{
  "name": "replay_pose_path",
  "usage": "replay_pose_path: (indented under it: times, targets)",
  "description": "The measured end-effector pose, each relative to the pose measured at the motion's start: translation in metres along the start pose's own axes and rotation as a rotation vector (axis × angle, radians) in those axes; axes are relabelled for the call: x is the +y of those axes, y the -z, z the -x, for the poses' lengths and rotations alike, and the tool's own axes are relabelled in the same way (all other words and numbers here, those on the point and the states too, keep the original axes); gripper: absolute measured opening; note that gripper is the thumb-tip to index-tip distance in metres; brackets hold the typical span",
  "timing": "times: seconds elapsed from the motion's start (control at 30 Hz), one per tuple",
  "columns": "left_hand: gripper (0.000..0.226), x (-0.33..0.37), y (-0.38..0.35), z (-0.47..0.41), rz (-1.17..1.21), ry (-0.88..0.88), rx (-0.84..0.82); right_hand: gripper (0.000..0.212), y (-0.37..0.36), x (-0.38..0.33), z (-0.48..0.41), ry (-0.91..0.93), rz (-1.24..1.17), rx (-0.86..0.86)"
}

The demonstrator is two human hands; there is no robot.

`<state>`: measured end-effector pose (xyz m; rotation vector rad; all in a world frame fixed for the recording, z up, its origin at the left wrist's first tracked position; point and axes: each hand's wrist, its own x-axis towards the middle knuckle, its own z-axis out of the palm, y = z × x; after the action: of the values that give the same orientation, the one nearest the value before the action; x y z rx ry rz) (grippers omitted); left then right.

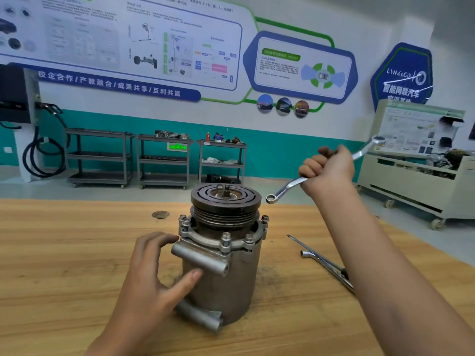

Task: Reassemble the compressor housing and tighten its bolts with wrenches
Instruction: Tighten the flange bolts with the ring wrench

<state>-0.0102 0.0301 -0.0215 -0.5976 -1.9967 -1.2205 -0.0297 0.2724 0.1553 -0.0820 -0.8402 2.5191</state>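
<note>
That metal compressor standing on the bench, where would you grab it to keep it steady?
Probably round the plain cylindrical body below the bolted flange, coming from the left, where the left hand is. It stands upright, the body is broad and smooth, and this leaves the bolts and the pulley on top free for the wrench.

Bare left grip (151,273), bare right grip (327,170), bare forearms (385,253) running to the frame's lower edge
</note>
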Motion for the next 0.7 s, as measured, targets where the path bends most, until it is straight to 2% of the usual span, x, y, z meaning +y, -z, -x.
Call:
replay_pose_path:
  times: [0.13, 0.23, 0.37, 0.6, 0.7]
  targets:
    - [0.055, -0.002, 0.001, -0.001, -0.019, -0.007, -0.006, 0.043, 0.022, 0.015, -0.019, -0.195, -0.074, 0.057]
    - [0.058, -0.007, 0.001, 0.000, -0.017, 0.014, -0.037, 0.041, 0.031, 0.024, -0.026, -0.275, -0.092, 0.088]
    - [0.062, -0.015, -0.002, 0.001, -0.048, -0.002, -0.058, 0.038, 0.028, 0.028, -0.033, -0.309, -0.016, 0.092]
    - [0.061, -0.014, -0.005, 0.003, -0.012, 0.084, -0.097, 0.033, 0.010, 0.039, -0.040, -0.353, 0.217, 0.041]
    - [0.063, -0.012, -0.008, 0.006, -0.005, 0.080, -0.097, 0.033, 0.011, 0.042, -0.041, -0.388, 0.229, 0.018]
